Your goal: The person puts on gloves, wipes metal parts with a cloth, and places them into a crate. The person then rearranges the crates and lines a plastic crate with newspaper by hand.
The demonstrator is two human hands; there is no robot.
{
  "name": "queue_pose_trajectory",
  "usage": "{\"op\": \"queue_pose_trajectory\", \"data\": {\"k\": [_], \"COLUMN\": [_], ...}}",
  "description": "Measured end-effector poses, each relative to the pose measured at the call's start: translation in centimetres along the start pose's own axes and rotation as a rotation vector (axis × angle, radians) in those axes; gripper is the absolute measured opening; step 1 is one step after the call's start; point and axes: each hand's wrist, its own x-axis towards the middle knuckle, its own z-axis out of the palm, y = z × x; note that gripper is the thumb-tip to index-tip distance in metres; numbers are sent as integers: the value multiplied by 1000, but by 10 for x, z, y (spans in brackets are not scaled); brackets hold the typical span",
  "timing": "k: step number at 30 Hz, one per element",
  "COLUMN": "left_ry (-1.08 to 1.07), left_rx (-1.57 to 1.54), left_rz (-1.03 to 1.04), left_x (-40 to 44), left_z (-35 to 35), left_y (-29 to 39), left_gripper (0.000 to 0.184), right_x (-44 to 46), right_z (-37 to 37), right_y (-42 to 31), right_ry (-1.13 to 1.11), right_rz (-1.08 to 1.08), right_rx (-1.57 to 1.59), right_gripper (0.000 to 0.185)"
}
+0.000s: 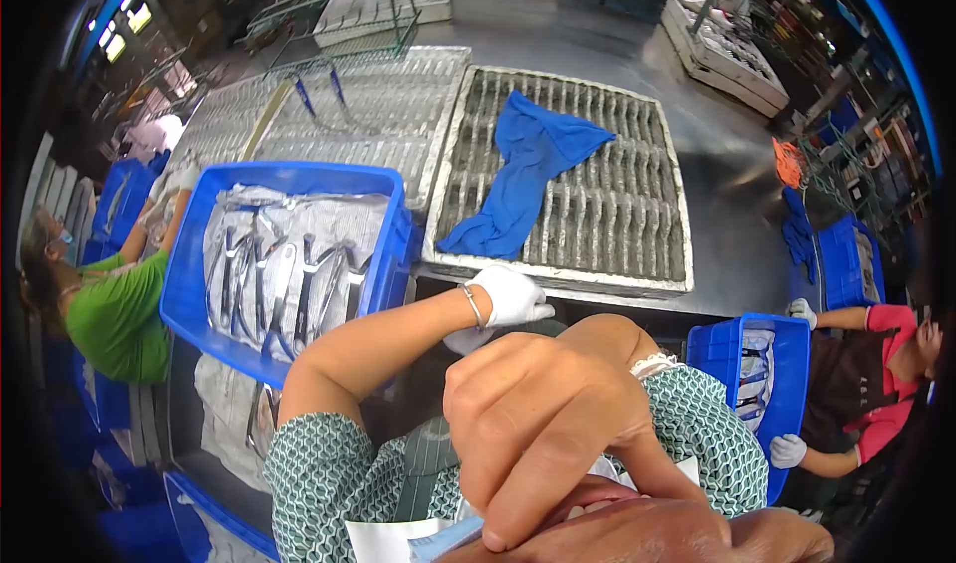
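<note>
My left hand (510, 296), in a white glove with a bracelet at the wrist, is closed in front of the grooved tray. Beneath it hangs a piece of white fabric (468, 341), partly hidden; whether the fingers grip it is unclear. My right hand (553, 414) is bare and raised close to my face, fingers curled together. Its fingertips meet the edge of a light blue face mask (448, 540) below my mouth. A crumpled blue cloth (528, 175) lies across the grooved tray (637, 215).
To the left a blue bin (289, 177) holds several curved metal parts (284, 284) on white wrapping. A person in green (119, 314) works at far left. At right, a person in a dark apron (846, 384) holds another blue bin (715, 349). Wire racks (349, 15) stand behind.
</note>
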Motion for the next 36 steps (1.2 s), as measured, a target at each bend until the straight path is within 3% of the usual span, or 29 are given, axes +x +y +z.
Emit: {"op": "queue_pose_trajectory", "data": {"k": [14,17,19,22,26,30,36], "left_ry": [20,75,129,146,132,155,164], "left_rx": [-5,-61,-102,-74,-67,-87,-177], "left_rz": [18,18,64,28,58,87,65], "left_x": [-1,-4,-6,-10,-10,-10,-19], "left_z": [5,1,1,0,-4,-7,-15], "left_y": [-1,0,-3,-4,-3,-3,2], "left_gripper": [47,45,45,47,43,35,37], "right_x": [-6,-7,-3,1,4,8,-2], "right_z": [9,4,7,20,28,20,28], "right_y": [-4,8,18,31,37,39,62], "right_ry": [24,-88,-65,2,22,-105,77], "right_rz": [47,-17,-7,9,58,68,-39], "right_rx": [-253,-262,-319,-399,-428,-380,-242], "right_gripper": [62,63,32,18,18,16,19]}}
